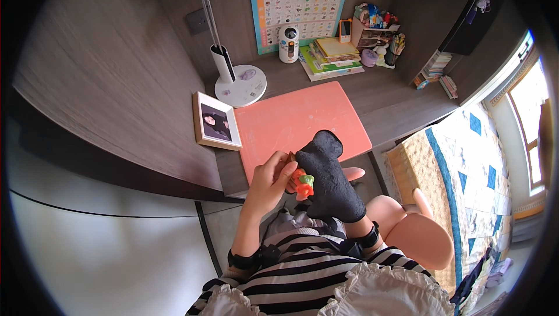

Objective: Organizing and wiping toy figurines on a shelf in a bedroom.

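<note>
A black fuzzy hand puppet or mitten (329, 176) covers my right hand, and only the wrist (364, 230) shows below its cuff. The fingers inside are hidden, so their pose cannot be told. Beside it, my left hand (272, 179) is closed, with thumb and fingers pinching a small orange-red and green toy figure (303, 182). That toy lies against the puppet's left side; whether it is fastened there cannot be told. Both hands are in front of my body, at the near edge of a pink desk mat (297, 119).
On the left of the desk stand a white desk lamp (240, 86) and a framed photo (216, 120). Behind the mat are a white cylindrical device (288, 44), stacked books (329, 60) and a filled organizer (372, 34). A peach-coloured seat (416, 237) and a bed (466, 170) are at right.
</note>
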Action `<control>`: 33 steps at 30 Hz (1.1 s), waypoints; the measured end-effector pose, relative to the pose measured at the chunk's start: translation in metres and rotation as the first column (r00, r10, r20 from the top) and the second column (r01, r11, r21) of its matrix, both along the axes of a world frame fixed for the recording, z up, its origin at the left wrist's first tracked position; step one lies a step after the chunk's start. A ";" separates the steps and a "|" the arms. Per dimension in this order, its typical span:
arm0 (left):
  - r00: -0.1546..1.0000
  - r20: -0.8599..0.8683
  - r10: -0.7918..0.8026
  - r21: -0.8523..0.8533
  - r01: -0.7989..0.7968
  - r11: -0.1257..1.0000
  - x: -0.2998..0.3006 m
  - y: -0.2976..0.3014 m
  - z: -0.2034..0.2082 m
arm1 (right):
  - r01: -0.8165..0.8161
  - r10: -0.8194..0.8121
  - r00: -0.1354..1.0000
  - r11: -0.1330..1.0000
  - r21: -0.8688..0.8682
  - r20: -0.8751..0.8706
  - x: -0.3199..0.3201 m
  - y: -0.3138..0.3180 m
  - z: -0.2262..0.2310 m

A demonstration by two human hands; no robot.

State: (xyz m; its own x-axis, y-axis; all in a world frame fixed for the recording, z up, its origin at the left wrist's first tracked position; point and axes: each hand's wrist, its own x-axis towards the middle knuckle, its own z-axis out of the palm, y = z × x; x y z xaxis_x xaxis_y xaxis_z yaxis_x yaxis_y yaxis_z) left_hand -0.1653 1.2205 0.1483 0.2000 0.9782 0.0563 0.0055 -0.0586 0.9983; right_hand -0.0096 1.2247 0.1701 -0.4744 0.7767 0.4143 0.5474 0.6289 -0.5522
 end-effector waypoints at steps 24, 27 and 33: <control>0.997 0.081 -0.011 0.059 0.006 0.998 0.001 0.007 -0.018 | -0.092 0.086 0.970 0.996 -0.016 -0.229 -0.010 0.008 -0.015; 0.985 0.172 -0.020 0.064 0.009 0.998 0.001 0.007 -0.022 | -0.061 0.047 0.944 0.998 -0.034 -0.326 -0.015 0.007 -0.022; 0.982 0.108 -0.153 0.032 0.151 0.988 0.004 0.005 -0.012 | -0.020 -0.101 0.854 0.974 -0.227 -0.511 -0.012 0.022 -0.100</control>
State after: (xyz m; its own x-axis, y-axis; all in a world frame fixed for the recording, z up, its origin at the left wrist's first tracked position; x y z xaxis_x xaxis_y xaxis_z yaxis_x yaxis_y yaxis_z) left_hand -0.1614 1.2253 0.1363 0.3375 0.9350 0.1088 -0.1148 -0.0739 0.9906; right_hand -0.0213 1.2470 0.0702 -0.2051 0.8888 0.4097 0.1673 0.4443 -0.8801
